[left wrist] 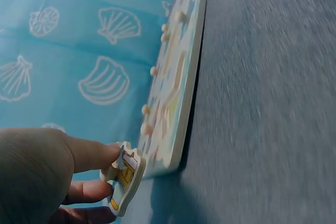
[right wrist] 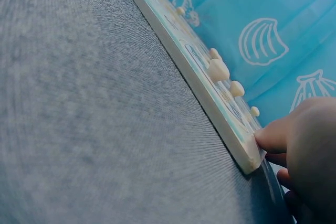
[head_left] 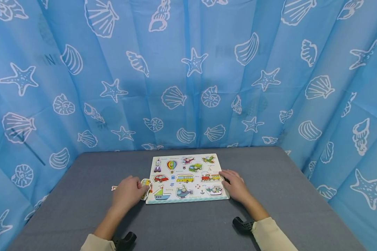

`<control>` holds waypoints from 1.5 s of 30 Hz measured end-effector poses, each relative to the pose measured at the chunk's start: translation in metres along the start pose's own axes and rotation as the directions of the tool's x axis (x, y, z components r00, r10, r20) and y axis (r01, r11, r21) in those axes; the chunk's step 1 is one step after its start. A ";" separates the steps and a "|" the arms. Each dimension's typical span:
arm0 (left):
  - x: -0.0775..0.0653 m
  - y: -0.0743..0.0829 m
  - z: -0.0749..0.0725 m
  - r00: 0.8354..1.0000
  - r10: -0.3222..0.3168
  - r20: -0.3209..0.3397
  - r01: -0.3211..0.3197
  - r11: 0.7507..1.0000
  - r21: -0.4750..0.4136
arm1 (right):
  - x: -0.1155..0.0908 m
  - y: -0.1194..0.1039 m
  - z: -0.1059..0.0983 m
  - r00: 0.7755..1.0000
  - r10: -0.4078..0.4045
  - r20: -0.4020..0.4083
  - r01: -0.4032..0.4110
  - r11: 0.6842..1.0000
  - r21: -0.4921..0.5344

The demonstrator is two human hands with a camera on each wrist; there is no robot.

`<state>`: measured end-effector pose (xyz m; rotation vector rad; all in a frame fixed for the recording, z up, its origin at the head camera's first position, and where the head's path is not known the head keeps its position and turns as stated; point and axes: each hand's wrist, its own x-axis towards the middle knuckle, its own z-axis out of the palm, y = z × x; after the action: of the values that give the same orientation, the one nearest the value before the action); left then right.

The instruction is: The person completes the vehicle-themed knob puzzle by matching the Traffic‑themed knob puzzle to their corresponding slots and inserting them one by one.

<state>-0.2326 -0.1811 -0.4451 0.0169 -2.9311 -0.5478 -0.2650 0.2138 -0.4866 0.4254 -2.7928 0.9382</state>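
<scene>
My left hand (head_left: 127, 192) pinches a small wooden puzzle piece (left wrist: 126, 178) with a yellow picture, between thumb and fingers. The piece is tilted on edge, just off the left side of the puzzle board (head_left: 188, 201); its exact picture is hard to make out. That flat white board bears knobbed vehicle pieces, among them a sailboat (head_left: 161, 194), a yellow bus (head_left: 185, 179) and a train (head_left: 211, 177). My right hand (head_left: 236, 186) holds the board's right edge. In the right wrist view its thumb (right wrist: 273, 136) presses near the corner, while the other fingers are partly hidden.
Left of my left hand, the tip of another small colourful item (head_left: 114, 188) shows, mostly hidden by the hand. The board lies on a grey cloth-covered table (head_left: 188, 226). Behind hangs a blue curtain (head_left: 188, 87) with white shell prints.
</scene>
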 end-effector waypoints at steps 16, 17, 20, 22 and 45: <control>0.015 0.042 0.021 0.990 0.122 -0.070 -0.124 0.992 -0.024 | 0.001 -0.005 -0.002 1.000 0.007 0.005 -0.006 1.000 -0.017; 0.016 0.044 0.023 0.987 0.138 -0.078 -0.139 0.990 -0.018 | 0.001 -0.006 -0.002 1.000 0.006 0.004 -0.006 1.000 -0.018; 0.017 0.052 0.027 0.978 0.179 -0.106 -0.180 0.984 -0.004 | 0.000 -0.005 -0.002 1.000 0.003 -0.001 -0.003 1.000 -0.020; 0.018 0.056 0.030 0.968 0.215 -0.130 -0.216 0.976 0.006 | 0.000 -0.004 -0.002 1.000 0.003 -0.001 -0.003 1.000 -0.017; 0.034 0.083 0.059 0.946 0.239 -0.219 -0.289 0.927 -0.238 | -0.001 -0.004 0.000 1.000 0.001 -0.012 -0.001 1.000 -0.010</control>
<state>-0.2740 -0.0840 -0.4640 -0.3376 -2.5958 -0.8396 -0.2626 0.2110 -0.4842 0.4164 -2.7861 0.9236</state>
